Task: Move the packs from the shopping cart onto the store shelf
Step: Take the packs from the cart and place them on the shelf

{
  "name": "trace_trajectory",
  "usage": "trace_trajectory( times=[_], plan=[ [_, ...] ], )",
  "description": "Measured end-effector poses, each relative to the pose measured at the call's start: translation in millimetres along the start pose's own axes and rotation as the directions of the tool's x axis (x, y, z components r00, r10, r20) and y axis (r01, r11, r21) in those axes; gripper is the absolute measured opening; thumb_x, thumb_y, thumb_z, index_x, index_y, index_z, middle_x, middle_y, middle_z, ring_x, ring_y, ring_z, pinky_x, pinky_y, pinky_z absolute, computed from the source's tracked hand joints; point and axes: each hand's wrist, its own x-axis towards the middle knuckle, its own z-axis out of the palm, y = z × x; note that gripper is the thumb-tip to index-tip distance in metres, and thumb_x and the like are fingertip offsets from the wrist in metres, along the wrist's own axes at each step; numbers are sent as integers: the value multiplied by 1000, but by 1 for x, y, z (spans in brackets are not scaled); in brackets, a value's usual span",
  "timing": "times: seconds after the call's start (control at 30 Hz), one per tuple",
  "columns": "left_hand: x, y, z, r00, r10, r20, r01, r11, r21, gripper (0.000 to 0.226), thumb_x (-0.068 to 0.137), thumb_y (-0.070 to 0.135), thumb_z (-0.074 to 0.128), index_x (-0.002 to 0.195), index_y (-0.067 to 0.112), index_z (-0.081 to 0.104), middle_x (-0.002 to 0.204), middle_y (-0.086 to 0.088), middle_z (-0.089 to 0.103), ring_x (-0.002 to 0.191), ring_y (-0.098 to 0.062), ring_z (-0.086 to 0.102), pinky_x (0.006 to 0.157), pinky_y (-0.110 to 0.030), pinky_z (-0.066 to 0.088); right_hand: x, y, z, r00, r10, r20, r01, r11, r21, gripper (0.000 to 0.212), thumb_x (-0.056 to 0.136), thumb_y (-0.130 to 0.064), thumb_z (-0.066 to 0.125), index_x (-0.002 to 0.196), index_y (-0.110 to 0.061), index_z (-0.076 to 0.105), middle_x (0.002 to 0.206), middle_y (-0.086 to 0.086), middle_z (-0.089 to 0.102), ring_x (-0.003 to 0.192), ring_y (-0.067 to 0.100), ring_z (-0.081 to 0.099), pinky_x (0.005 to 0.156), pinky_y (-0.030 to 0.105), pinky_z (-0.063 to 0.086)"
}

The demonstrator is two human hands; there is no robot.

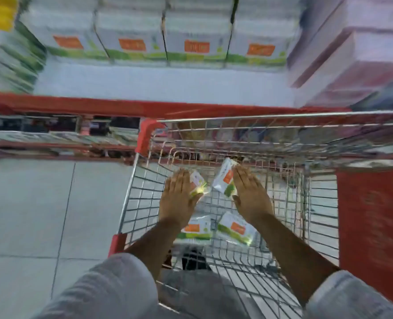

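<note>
Inside the wire shopping cart point(283, 143), four packs are showing. Two are lying flat on the basket floor near the person: one pack point(196, 229) partly hidden under the left forearm, another pack point(235, 227) just beside it to the right, tilted. Two more are being held higher up. The left hand point(179, 199) is gripping a white-and-green pack point(197, 185), fingers extended along its near face; how far they are wrapping round it cannot be told, since the hand is covering much of the pack. The right hand point(252, 194) is pressing against a tilted pack point(225, 178) with an orange label, palm flat on its right side, thumb side hidden behind it.

Beyond the cart, the store shelf point(158, 85) with a red front edge is carrying a row of stacked white packs point(131, 46) with orange labels along its back, leaving bare white surface in front. Pink packs point(352, 65) are sitting at the right, cut off by the frame; green-striped goods point(15, 58) are blurring at the left. Lower shelf contents are too smeared to identify. Grey sleeves point(112, 288) are filling the bottom edge.
</note>
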Motion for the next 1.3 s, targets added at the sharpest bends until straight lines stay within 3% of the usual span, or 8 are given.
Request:
trace_trajectory(
  times=[0.2, 0.33, 0.47, 0.67, 0.87, 1.0, 1.17, 1.3],
  plan=[
    [29, -10, 24, 977, -121, 175, 131, 990, -43, 98, 86, 54, 55, 150, 5, 1, 160, -11, 5, 147, -23, 3, 119, -33, 9, 58, 22, -7, 967, -111, 228, 157, 968, -194, 100, 80, 13, 57, 155, -16, -1, 163, 0, -3, 150, 20, 4, 118, 33, 17],
    [49, -9, 29, 963, -175, 206, 179, 984, 0, 112, 72, 54, 73, 150, 6, 8, 154, -12, 27, 138, -28, 32, 110, -38, 31, 88, 18, -11, 899, -229, 373, 374, 843, -385, 96, 84, 8, 56, 154, -18, -4, 163, 1, -6, 150, 21, 2, 119, 37, 11],
    [56, -2, 27, 966, -191, 175, 173, 978, 116, 116, 64, 52, 80, 148, 6, 14, 145, -12, 38, 132, -29, 37, 107, -39, 32, 95, 6, -4, 866, -264, 424, 471, 715, -516, 90, 86, -9, 63, 155, -16, 5, 159, 8, 21, 146, 26, 19, 115, 44, 20],
    [42, 11, 25, 967, -211, 141, 181, 963, 199, 86, 64, 39, 84, 131, 9, 40, 131, -12, 38, 121, -28, 39, 102, -38, 36, 64, 21, 2, 924, -257, 282, 378, 714, -589, 65, 80, -10, 64, 140, -11, 39, 145, 12, 37, 132, 30, 35, 105, 41, 31],
    [12, 17, 17, 990, -113, 88, 108, 992, 60, 53, 79, 12, 72, 125, 13, 44, 115, -9, 61, 101, -26, 61, 83, -34, 51, 17, 30, 0, 974, -106, 202, 176, 915, -364, 68, 78, -2, 68, 139, -15, 39, 141, 6, 48, 133, 24, 42, 116, 35, 23],
    [-9, 20, -27, 999, -31, 25, 30, 999, 27, 53, 78, 6, 70, 125, 16, 48, 116, -6, 62, 103, -26, 60, 86, -33, 49, -17, 6, -24, 999, 25, -25, -30, 969, -247, 64, 67, -3, 79, 125, -17, 57, 123, 4, 63, 117, 24, 58, 108, 35, 38],
    [-45, 13, -120, 984, 77, -162, -94, 990, -102, 54, 77, 9, 72, 126, 21, 53, 125, -2, 62, 111, -25, 56, 90, -33, 47, -58, -48, -98, 932, 63, -358, -116, 985, -128, 63, 48, -12, 93, 107, -13, 70, 101, 8, 72, 93, 30, 70, 82, 42, 56],
    [-69, -5, -195, 925, 92, -367, -144, 983, -117, 50, 71, 9, 78, 114, 19, 56, 104, -5, 67, 95, -28, 61, 68, -33, 48, -70, -97, -158, 852, 0, -524, -81, 988, -131, 62, 53, -6, 89, 112, -13, 70, 107, 10, 71, 98, 31, 68, 83, 42, 56]
  ],
)
